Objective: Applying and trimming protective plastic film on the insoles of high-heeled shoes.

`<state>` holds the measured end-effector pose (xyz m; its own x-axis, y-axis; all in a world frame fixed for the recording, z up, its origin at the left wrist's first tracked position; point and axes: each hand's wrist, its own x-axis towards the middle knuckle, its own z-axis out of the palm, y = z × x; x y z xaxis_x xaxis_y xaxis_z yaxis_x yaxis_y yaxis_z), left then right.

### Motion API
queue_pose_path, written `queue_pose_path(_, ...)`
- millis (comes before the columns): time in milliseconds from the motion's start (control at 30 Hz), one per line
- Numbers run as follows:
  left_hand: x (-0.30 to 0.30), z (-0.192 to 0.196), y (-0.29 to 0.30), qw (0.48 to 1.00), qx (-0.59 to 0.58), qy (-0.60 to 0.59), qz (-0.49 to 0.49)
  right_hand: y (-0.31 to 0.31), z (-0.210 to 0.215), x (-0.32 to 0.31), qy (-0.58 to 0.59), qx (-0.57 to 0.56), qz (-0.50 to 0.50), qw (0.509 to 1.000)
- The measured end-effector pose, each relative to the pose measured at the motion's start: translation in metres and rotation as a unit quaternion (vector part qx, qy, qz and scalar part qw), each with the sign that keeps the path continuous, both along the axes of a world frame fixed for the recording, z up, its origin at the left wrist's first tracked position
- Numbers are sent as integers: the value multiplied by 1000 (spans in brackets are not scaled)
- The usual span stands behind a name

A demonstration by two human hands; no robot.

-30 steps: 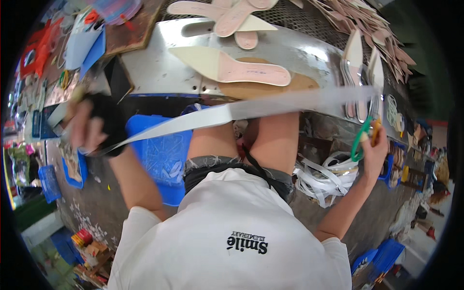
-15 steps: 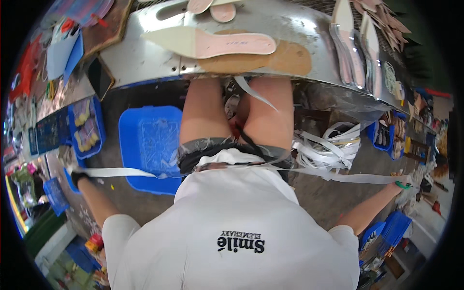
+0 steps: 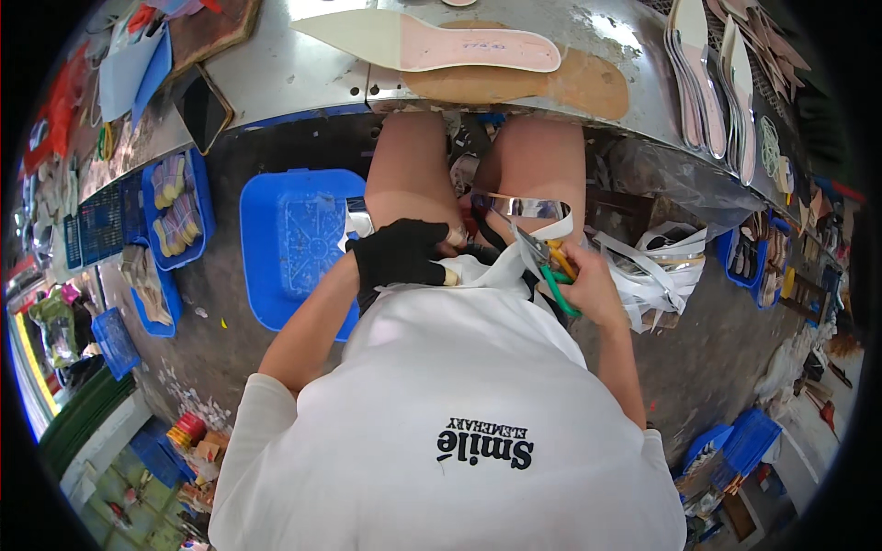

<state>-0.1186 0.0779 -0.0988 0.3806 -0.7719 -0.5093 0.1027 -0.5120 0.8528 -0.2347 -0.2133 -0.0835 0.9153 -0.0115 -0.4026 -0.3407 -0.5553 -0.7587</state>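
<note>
My left hand (image 3: 404,255), in a black glove with bare fingertips, is closed at my lap. A shiny white strip (image 3: 357,220) sticks out past its glove, and the fingers appear wrapped round it. My right hand (image 3: 590,283) is closed on scissors (image 3: 557,292) with green and orange handles, their grey blades pointing up and left beside the strip. Between the hands the strip makes a loop (image 3: 528,208) over my thighs. Part of it by the left fingers is hidden. A white and pink insole (image 3: 469,46) lies on the metal bench (image 3: 276,69) beyond my knees.
A blue tub (image 3: 266,294) stands left of my legs, with smaller blue baskets (image 3: 197,243) further left. A pile of white strips (image 3: 657,275) sits right of my thigh. Stacked insoles (image 3: 703,101) lie at the bench's right. A phone (image 3: 200,110) rests at its left edge.
Both hands have come in from wide apart to my lap. The strip, stretched straight across before, is now looped between them. The scissors now show clearly in my right hand.
</note>
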Motion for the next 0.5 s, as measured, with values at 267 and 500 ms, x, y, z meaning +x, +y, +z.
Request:
queue_pose_path(267,10,24,-3,998,-31,5,-54,30,-23,18,-29,277,-119,953)
queue_pose_path(500,17,17,6,986,55,-148,-60,66,-44,55,41,354,0,934)
